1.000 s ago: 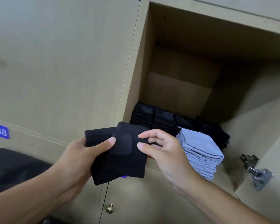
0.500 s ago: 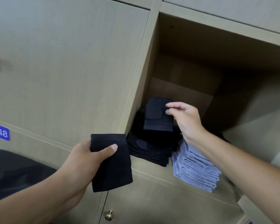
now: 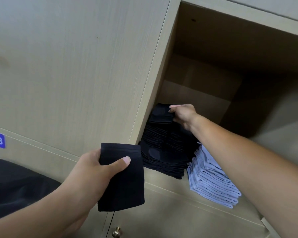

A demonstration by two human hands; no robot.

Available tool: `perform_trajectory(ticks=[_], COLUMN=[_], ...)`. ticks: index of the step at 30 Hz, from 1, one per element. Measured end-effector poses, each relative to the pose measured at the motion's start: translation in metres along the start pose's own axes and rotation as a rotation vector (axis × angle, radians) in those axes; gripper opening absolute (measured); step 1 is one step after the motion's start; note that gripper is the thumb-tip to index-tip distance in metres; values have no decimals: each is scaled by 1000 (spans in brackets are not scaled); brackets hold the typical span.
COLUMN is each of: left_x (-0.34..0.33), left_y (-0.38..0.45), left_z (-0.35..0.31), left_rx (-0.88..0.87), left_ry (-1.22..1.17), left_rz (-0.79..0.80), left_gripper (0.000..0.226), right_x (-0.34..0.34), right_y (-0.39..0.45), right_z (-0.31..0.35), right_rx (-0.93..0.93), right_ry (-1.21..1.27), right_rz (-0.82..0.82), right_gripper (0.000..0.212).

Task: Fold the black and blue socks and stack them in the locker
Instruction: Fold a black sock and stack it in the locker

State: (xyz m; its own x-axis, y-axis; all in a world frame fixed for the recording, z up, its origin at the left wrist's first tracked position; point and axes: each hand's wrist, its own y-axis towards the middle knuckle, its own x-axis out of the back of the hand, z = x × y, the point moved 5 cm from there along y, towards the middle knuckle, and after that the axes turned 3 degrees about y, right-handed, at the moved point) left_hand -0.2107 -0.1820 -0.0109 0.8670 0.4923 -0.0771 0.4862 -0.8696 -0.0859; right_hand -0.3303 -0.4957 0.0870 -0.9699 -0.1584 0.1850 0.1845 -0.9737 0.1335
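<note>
Two folded black socks: one pinched by right hand [image 3: 183, 115] atop stack [image 3: 163, 152], other [image 3: 122, 179] gripped by left hand [image 3: 93, 170] outside locker [image 3: 163, 54].

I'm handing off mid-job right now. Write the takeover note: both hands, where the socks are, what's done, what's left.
Left hand: grips a folded black sock in front of the closed doors, outside the open locker.
Right hand: inside the locker, fingers curled on a second folded black sock at the top of the rear black stack.
Done: black stacks at the left of the locker, a front one included; blue stack to their right, near the front edge.
Left: release the right-hand sock, then stack the left-hand one. More socks to fold are not in view.
</note>
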Motion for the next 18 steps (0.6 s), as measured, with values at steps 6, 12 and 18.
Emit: perform_trajectory(ticks=[6, 12, 18], left_x=[-1, -6, -8], left_y=[4, 7, 9], left_z=[3, 7, 10], left_rx=[-2, -2, 25], left_ry=[2, -11, -33], left_rz=[16, 46, 68], left_gripper=[10, 10, 10], right_x=[-4, 0, 1], right_y=[12, 24, 17], right_z=[-7, -9, 29], right_rx=[-45, 11, 204], right_ry=[-147, -345, -728], right_rz=[29, -43, -66], right_gripper=[16, 10, 37])
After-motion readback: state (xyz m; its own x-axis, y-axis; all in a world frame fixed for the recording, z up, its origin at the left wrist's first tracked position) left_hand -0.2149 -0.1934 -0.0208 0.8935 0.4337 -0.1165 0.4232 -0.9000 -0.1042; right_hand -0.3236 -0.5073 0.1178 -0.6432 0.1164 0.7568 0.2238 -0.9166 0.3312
